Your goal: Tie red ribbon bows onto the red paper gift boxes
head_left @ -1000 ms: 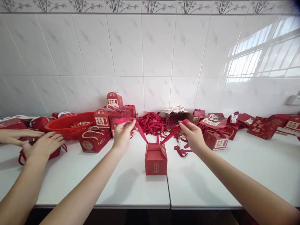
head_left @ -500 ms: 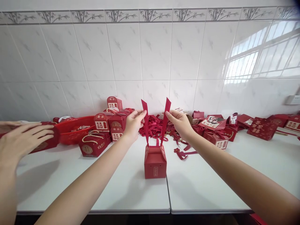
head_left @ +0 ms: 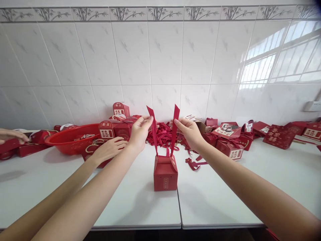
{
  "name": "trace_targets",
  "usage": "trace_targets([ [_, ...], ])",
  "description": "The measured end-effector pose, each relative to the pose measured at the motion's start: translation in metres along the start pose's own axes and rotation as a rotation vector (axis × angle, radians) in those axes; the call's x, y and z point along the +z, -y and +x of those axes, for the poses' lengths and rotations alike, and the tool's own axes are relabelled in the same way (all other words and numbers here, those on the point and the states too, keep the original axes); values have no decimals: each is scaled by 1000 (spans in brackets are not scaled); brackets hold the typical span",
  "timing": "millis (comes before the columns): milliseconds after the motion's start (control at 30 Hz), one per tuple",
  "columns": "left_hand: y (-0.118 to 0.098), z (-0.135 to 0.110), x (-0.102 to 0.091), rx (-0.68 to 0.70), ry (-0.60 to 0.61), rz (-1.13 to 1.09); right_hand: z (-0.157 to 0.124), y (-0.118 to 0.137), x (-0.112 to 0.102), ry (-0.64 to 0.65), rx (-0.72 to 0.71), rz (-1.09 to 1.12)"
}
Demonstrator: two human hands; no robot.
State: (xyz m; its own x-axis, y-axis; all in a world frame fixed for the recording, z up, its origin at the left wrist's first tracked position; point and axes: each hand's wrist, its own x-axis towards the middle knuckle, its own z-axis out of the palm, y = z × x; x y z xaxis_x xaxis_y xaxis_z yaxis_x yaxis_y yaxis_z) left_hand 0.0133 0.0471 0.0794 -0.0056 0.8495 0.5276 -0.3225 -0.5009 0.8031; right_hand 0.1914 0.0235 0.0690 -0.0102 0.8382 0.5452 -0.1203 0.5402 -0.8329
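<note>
While the box stands upright, I have the left hand pinching one ribbon end. The right hand pinches another.

The small box is red with pale lettering, and the ribbon is a deeper crimson. The tabletop is plain white; the basin is bright red. Grey-veined white tiles carry a border of dark bamboo sprigs.

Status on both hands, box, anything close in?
Left hand, right hand: each pinching a red ribbon strand. Box upright on table. Co-worker's hand close to left hand.
</note>
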Motion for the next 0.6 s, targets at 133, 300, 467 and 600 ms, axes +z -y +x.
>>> trace_targets([
  [133,-5,-2,2,2,10,15,0,3,0,18,-8,45],
  [300,-10,-5,6,-17,68,23,1,9,3,14,58,64],
  [467,-14,-12,14,-22,254,202,-2,19,11,28,58,-127],
  [600,-14,-21,17,-31,246,367,-12,20,17,183,-24,-164],
])
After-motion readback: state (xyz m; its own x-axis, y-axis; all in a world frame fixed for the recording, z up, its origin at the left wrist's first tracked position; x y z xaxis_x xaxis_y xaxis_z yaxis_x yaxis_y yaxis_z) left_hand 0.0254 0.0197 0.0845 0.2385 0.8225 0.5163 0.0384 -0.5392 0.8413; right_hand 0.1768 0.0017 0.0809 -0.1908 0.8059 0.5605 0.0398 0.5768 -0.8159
